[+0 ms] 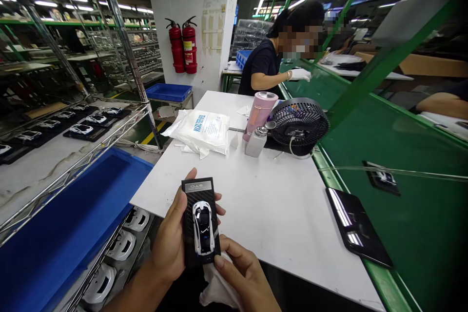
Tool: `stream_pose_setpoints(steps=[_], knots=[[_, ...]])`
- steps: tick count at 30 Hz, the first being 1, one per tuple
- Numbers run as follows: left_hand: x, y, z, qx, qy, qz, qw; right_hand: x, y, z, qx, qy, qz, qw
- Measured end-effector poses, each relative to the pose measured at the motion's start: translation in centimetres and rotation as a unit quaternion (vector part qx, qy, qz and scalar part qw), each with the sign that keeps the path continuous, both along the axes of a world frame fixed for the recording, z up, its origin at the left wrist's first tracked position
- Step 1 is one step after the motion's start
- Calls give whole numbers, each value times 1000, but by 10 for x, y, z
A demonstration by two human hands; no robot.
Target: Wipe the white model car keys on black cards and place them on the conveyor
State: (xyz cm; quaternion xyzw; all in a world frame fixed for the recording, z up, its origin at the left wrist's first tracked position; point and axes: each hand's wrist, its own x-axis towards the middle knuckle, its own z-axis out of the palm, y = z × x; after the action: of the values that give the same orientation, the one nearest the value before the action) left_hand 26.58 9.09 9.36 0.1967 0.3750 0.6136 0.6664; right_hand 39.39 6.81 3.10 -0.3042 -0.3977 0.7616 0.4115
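My left hand (171, 241) is closed around a black carbon-pattern display base (200, 222) that carries a small white model car (203, 227) and a silver nameplate at its far end. The base is held upright over the near edge of the white table (263, 204). My right hand (244, 278) sits just below the base, fingers curled on a white cloth (215, 290), with its fingertips touching the base's lower edge.
On the table stand a white packet of wipes (201, 129), a pink tumbler (260, 112), a small bottle (256, 141) and a black desk fan (299, 122). A green conveyor (402, 165) at right carries black bases. A wire rack (73, 156) with model cars and a blue tray stands left. A person in black works beyond.
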Motion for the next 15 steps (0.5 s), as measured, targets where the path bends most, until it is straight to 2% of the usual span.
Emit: stream_pose_setpoints(steps=[9, 15], knots=[[1, -6, 0, 15, -8, -11, 1000, 3, -2, -3, 21, -5, 13, 1000], [2, -6, 0, 2, -25, -26, 999, 7, -5, 6, 54, -39, 5, 998]])
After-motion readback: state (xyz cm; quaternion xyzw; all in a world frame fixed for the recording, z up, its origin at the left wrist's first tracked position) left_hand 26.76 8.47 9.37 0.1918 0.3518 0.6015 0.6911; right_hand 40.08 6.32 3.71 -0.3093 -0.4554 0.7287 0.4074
